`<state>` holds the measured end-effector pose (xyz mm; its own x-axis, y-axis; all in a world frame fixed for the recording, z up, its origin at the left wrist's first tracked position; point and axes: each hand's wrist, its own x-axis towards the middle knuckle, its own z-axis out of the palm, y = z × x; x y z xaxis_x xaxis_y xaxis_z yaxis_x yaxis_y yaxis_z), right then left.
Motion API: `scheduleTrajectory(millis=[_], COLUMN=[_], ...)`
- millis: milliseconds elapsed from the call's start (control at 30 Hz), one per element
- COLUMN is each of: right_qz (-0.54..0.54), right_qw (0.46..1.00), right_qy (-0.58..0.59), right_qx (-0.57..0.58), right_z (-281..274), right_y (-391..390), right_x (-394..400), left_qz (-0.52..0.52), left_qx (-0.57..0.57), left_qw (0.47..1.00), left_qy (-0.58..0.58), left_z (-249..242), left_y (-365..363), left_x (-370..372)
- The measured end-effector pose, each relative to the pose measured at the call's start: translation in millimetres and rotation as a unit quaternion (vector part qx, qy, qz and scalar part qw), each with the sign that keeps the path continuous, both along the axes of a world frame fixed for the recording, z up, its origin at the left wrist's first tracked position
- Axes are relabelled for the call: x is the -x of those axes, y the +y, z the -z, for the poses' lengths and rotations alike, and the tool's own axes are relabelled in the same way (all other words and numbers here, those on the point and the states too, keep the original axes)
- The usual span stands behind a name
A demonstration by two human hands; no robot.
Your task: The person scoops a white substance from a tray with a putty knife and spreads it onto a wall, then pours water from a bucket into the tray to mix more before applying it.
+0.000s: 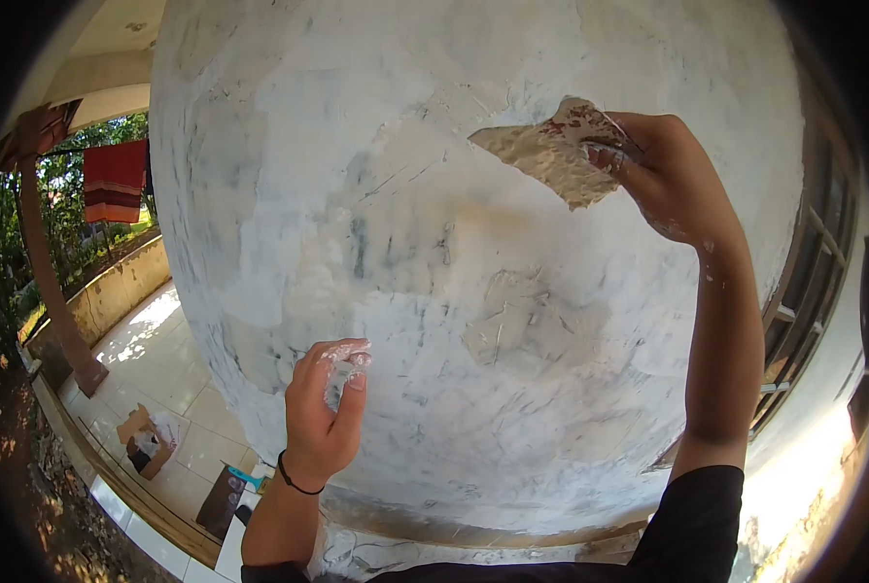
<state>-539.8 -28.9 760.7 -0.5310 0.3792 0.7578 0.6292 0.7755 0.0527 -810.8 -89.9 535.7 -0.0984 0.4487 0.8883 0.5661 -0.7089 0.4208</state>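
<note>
My right hand point(653, 175) is raised near the upper right of a whitish, patchily plastered wall point(328, 126). It grips a flat, roughly triangular piece coated with lumpy beige putty point(551, 160), with reddish patches near my fingers. The pointed end faces left across the wall. Lower down, my left hand point(326, 403) is held in front of the wall, fingers curved and a gap inside the bend of the thumb. White putty smears its fingertips, and nothing shows in its grasp. A dark band circles the left wrist.
A torn cardboard box point(151, 442) lies on the tiled floor point(187, 408) at left. Nearer me sits a blue-handled brush point(247, 476). A wood-framed window point(814, 262) borders the wall at right. Beyond the left corner hangs a red striped cloth point(116, 182) beside a post point(51, 262).
</note>
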Motion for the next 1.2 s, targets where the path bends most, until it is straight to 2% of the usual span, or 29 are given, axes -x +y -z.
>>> scheduleTrajectory(millis=[33, 67, 133, 200, 267, 333, 367, 467, 533, 600, 667, 733, 833, 967, 1033, 1067, 1100, 1133, 1200], right_qz=[0.020, -0.028, 0.024, 0.050, 0.072, 0.175, 0.179, 0.124, 0.121, 0.175, 0.211, 0.189, 0.203, 0.181, 0.091, 0.089, 0.099, 0.107, 0.174], right_qw=[0.999, 0.996, 0.990, 0.988, 0.987, 0.969, 0.968, 0.923, 0.852, 0.852, 0.809, 0.799, 0.814, 0.823, 0.907, 0.904, 0.959, 0.986, 0.984], right_qy=[0.011, 0.037, 0.034, 0.017, 0.000, -0.002, 0.000, -0.049, -0.064, -0.093, -0.125, -0.116, -0.144, -0.191, -0.146, -0.147, -0.137, -0.122, -0.033], right_qx=[-0.035, -0.075, -0.137, -0.145, -0.147, -0.173, -0.175, -0.360, -0.506, -0.485, -0.535, -0.559, -0.525, -0.503, -0.386, -0.393, -0.226, -0.050, -0.012], right_z=[-9.3, -17.3, -38.6, -61.9, -72.6, -78.3, -78.1, -70.4, -62.2, -36.6, 1.0, 26.4, 55.1, 84.4, 76.3, 57.6, 28.1, 2.6, -42.9], right_y=[1.5, 7.0, 12.6, 16.5, 12.9, 6.5, 7.8, 20.8, 53.2, 77.7, 102.2, 107.0, 100.0, 76.1, 44.7, 30.2, 16.2, 13.3, 27.3], right_x=[0.2, -0.4, -0.7, -3.1, -2.7, 11.7, 13.7, 18.4, 19.0, 21.4, 22.8, 22.7, 20.7, 16.8, 15.4, 12.9, 9.9, 8.0, 8.8], left_qz=[0.013, 0.017, 0.030, 0.021, 0.037, 0.051, 0.054, 0.066, 0.044, 0.040, 0.035, 0.050, 0.083, 0.076, 0.078, 0.075, 0.068, 0.064, 0.072], left_qx=[-0.005, -0.023, -0.049, -0.153, -0.198, -0.267, -0.270, -0.329, -0.348, -0.369, -0.388, -0.368, -0.368, -0.330, -0.339, -0.346, -0.345, -0.341, -0.346], left_qw=[1.000, 1.000, 0.998, 0.982, 0.972, 0.956, 0.955, 0.936, 0.931, 0.923, 0.914, 0.924, 0.924, 0.940, 0.935, 0.933, 0.933, 0.934, 0.932], left_qy=[0.002, 0.013, 0.021, 0.109, 0.121, 0.106, 0.107, 0.102, 0.102, 0.105, 0.108, 0.089, 0.064, 0.047, 0.067, 0.066, 0.075, 0.086, 0.077], left_z=[-6.0, -15.0, -38.9, -74.9, -113.4, -149.9, -164.1, -195.2, -207.0, -215.4, -219.4, -222.1, -223.0, -217.0, -216.5, -217.1, -217.1, -217.4, -220.7], left_y=[4.5, 9.3, 17.9, 26.1, 35.5, 46.3, 52.5, 66.3, 72.2, 84.0, 90.3, 94.0, 102.2, 91.8, 84.9, 81.0, 77.5, 75.2, 72.4], left_x=[2.9, 3.6, 1.9, -2.7, -12.4, -27.4, -33.3, -47.1, -54.6, -61.0, -65.8, -68.8, -67.6, -65.8, -66.4, -65.4, -65.0, -65.3, -65.2])
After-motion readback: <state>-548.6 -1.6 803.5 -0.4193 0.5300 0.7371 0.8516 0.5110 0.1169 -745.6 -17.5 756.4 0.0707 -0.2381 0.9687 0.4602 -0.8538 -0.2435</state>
